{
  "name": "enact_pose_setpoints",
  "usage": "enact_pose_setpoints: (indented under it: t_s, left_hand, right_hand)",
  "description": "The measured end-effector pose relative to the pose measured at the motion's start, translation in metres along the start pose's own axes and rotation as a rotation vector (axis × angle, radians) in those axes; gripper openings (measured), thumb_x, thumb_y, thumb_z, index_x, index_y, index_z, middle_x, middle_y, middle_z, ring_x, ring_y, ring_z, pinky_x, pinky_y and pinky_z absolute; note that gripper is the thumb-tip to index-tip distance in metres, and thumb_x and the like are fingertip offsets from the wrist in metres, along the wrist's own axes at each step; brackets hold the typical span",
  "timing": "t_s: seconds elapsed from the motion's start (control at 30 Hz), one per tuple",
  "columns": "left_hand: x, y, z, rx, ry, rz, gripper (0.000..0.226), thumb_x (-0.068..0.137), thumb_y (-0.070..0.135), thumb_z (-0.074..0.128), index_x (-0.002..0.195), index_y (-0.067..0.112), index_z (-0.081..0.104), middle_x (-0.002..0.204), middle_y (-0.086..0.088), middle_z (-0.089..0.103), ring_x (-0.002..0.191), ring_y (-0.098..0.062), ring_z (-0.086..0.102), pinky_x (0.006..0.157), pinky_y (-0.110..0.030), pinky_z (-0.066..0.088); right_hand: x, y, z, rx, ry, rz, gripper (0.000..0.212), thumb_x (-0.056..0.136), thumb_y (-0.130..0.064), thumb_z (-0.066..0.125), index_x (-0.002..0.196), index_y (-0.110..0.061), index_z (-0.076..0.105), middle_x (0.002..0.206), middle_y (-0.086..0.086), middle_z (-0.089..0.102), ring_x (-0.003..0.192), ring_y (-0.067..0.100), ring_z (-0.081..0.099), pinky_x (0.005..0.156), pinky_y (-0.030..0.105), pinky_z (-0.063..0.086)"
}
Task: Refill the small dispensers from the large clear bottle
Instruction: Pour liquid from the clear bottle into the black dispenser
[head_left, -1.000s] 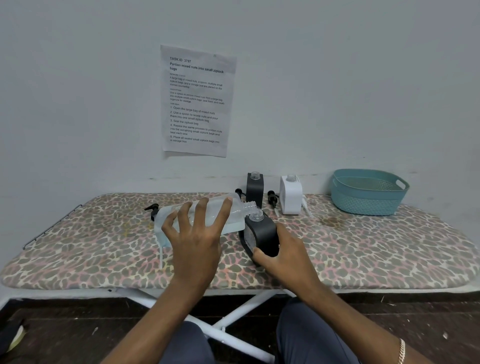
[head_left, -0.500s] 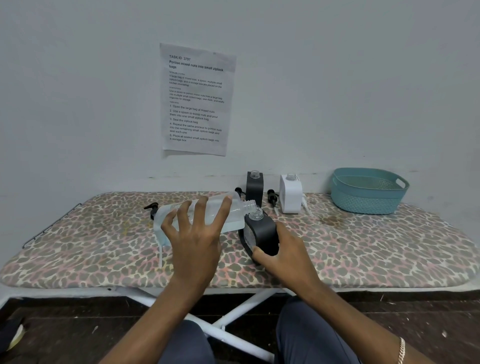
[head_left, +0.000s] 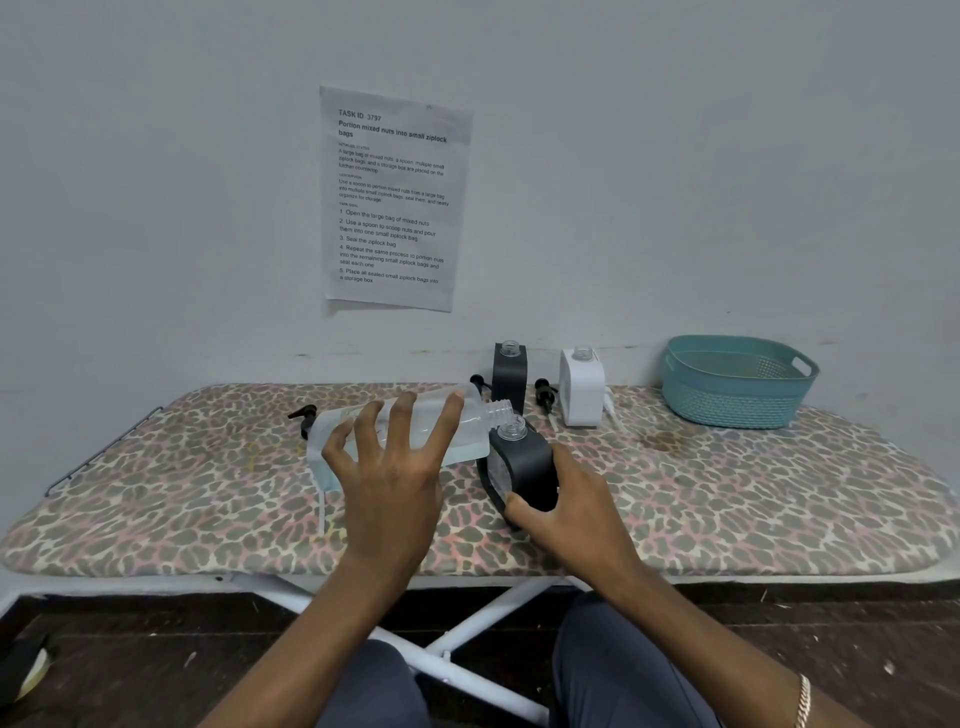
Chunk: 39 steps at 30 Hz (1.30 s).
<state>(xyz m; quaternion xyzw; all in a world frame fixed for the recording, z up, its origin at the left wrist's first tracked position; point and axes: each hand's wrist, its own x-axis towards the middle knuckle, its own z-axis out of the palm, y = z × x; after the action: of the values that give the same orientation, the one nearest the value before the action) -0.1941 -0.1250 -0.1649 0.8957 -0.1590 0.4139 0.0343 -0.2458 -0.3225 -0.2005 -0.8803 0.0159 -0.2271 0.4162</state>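
**Left hand** (head_left: 387, 478): fingers spread and curled over the large clear bottle (head_left: 475, 423), gripping it from above. The bottle is tipped nearly level, its threaded mouth just above and left of the black dispenser's neck (head_left: 511, 427).

**Right hand** (head_left: 566, 499): wrapped round the lower right side of the black dispenser (head_left: 524, 462), thumb on its front face, steadying it on the ironing board (head_left: 727, 493). The dispenser is uncapped and leans slightly.

**Step in hand**: apparently pouring into the first dispenser. Whether liquid is running cannot be told.

**Next move calls for**: mouth kept over the narrow neck, tilt raised gently, then levelled before overflow.

**Behind the black dispenser**: second black dispenser (head_left: 509, 371), uncapped, with a black pump head (head_left: 478, 383) at its left.

**Behind and right**: white dispenser (head_left: 582, 387), uncapped; another pump head (head_left: 544, 389) beside it.

**Far right**: teal basket (head_left: 737, 395).

**Far left**: a third pump head (head_left: 303, 415), at the bottle's base.
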Motion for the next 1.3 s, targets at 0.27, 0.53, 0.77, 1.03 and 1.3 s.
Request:
enact_pose_setpoints:
  t_s: [0.27,0.53,0.77,1.03,1.3]
  left_hand:
    - [0.0001,-0.0013,0.0019,-0.003,0.000,0.002,0.093,0.069,-0.006,0.073,0.151,0.034,0.054,0.142,-0.013,0.059,0.127,-0.043,0.053,0.100,-0.063,0.033]
    - [0.0003,-0.0005,0.0010,-0.022,-0.002,0.000,0.093,0.068,-0.006,0.073,0.151,0.034,0.056,0.141,-0.013,0.059,0.127,-0.044,0.053,0.100,-0.063,0.034]
    - [0.0002,0.0002,-0.0004,-0.030,-0.023,-0.009,0.096,0.065,-0.008,0.076,0.150,0.033,0.057,0.141,-0.014,0.060,0.127,-0.044,0.053,0.099,-0.063,0.034]
    - [0.0005,0.0000,-0.0004,-0.045,-0.022,-0.010,0.096,0.063,-0.010,0.076,0.148,0.032,0.059,0.139,-0.014,0.061,0.125,-0.045,0.055,0.099,-0.064,0.035]
    - [0.0004,-0.0007,0.0015,-0.043,-0.016,-0.004,0.098,0.064,-0.010,0.075,0.150,0.034,0.056,0.139,-0.014,0.060,0.127,-0.045,0.053,0.099,-0.064,0.034]
  right_hand:
    - [-0.0004,0.0004,-0.0001,0.009,0.006,-0.011,0.036,0.079,-0.050,0.073,0.108,-0.039,0.054,0.094,-0.019,0.067,0.091,-0.005,0.061,0.069,0.011,0.049]
    - [-0.0001,0.0014,0.0006,0.011,0.013,-0.011,0.035,0.080,-0.048,0.075,0.107,-0.038,0.055,0.093,-0.017,0.067,0.091,-0.005,0.060,0.070,0.009,0.047]
    - [-0.0003,0.0010,0.0003,0.005,0.009,-0.011,0.036,0.081,-0.048,0.075,0.108,-0.039,0.054,0.095,-0.019,0.066,0.092,-0.007,0.059,0.069,0.007,0.046]
    - [0.0009,0.0021,0.0008,0.001,0.020,-0.007,0.036,0.079,-0.049,0.073,0.108,-0.034,0.057,0.093,-0.016,0.067,0.087,-0.002,0.060,0.065,0.014,0.048]
    - [0.0005,0.0018,0.0011,0.000,0.019,-0.002,0.037,0.079,-0.050,0.073,0.107,-0.034,0.056,0.093,-0.017,0.066,0.090,-0.004,0.059,0.068,0.012,0.048]
